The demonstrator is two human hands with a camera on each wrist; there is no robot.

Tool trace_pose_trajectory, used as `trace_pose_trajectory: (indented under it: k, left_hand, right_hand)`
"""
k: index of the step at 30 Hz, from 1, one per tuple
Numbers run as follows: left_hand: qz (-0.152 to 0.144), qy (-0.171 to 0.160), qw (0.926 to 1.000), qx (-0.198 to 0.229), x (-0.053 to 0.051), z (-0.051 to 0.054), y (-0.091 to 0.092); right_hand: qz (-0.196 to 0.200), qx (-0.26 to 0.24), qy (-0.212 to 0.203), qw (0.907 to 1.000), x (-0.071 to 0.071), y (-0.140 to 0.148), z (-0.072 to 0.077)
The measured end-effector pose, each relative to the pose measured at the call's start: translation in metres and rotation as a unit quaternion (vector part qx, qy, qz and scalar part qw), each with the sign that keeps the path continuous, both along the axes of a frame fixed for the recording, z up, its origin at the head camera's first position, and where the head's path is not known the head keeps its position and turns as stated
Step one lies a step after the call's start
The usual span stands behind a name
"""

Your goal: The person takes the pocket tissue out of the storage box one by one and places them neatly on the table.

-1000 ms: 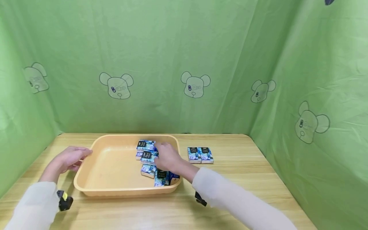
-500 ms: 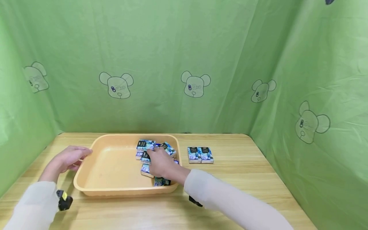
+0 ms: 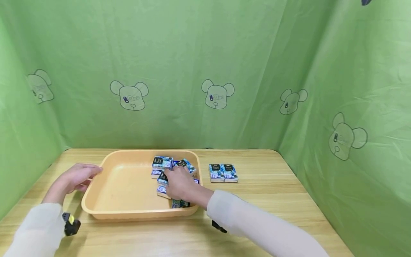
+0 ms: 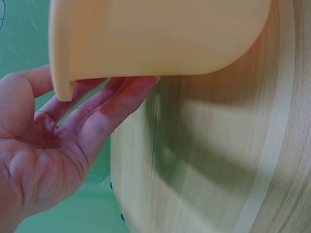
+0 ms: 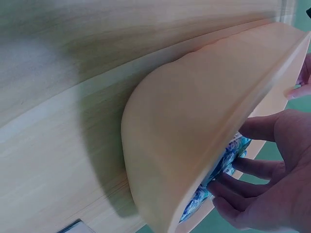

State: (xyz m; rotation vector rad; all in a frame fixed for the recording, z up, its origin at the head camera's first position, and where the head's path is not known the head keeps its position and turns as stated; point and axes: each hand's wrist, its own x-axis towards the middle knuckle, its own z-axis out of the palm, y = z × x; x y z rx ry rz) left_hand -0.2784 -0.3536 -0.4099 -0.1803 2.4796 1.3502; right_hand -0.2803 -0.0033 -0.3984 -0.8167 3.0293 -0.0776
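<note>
Small blue floral tissue packs (image 3: 162, 162) lie piled at the right end of a shallow orange tray (image 3: 128, 213). My right hand (image 3: 181, 184) reaches into that end, its curled fingers on a tissue pack (image 3: 162, 178) in the middle of the pile. In the right wrist view, the fingertips touch blue packs (image 5: 228, 158) behind the tray wall, which partly hides them. My left hand (image 3: 78, 176) grips the tray's left rim. In the left wrist view, one digit goes behind the rim (image 4: 62, 58) while other fingers (image 4: 121, 102) lie against the outer wall.
Two more tissue packs (image 3: 223, 173) lie side by side on the wooden table (image 3: 266, 192), right of the tray. Green curtains (image 3: 173, 121) with bear-head prints stand behind and at both sides.
My right hand has moved toward me and slightly left, from the back of the pile onto a middle pack. A tilted pack at the back right is now uncovered. The left hand stays put.
</note>
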Motion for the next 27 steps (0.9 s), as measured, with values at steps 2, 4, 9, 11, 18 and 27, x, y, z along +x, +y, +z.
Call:
trace_pose_trajectory:
  k: [2, 4, 9, 11, 18, 27]
  left_hand:
    - [0.0, 0.0, 1.0, 0.0, -0.0001, -0.0003, -0.0001]
    - [-0.001, 0.0, 1.0, 0.002, -0.0001, -0.0005, 0.0]
    - [-0.002, -0.002, 1.0, 0.003, -0.0001, -0.0007, 0.0002]
    - [-0.002, -0.001, 1.0, 0.001, -0.0001, -0.0004, 0.0]
    - [-0.003, -0.001, 1.0, -0.002, -0.0001, -0.0001, -0.0008]
    - [-0.001, -0.004, 1.0, 0.0, -0.001, -0.002, -0.0015]
  right_hand:
    - [-0.004, -0.009, -0.008, 0.9999, 0.0008, 0.0007, 0.0]
    - [-0.009, -0.02, -0.022, 0.9995, 0.0019, 0.0015, 0.0003]
    - [-0.014, -0.043, -0.039, 0.9982, 0.0045, 0.0033, -0.0001]
    - [-0.011, -0.048, -0.035, 0.9982, 0.0046, 0.0036, -0.0005]
    - [-0.009, -0.067, -0.052, 0.9964, 0.0033, 0.003, -0.0005]
    - [0.003, -0.072, -0.057, 0.9958, 0.0019, 0.0041, 0.0006]
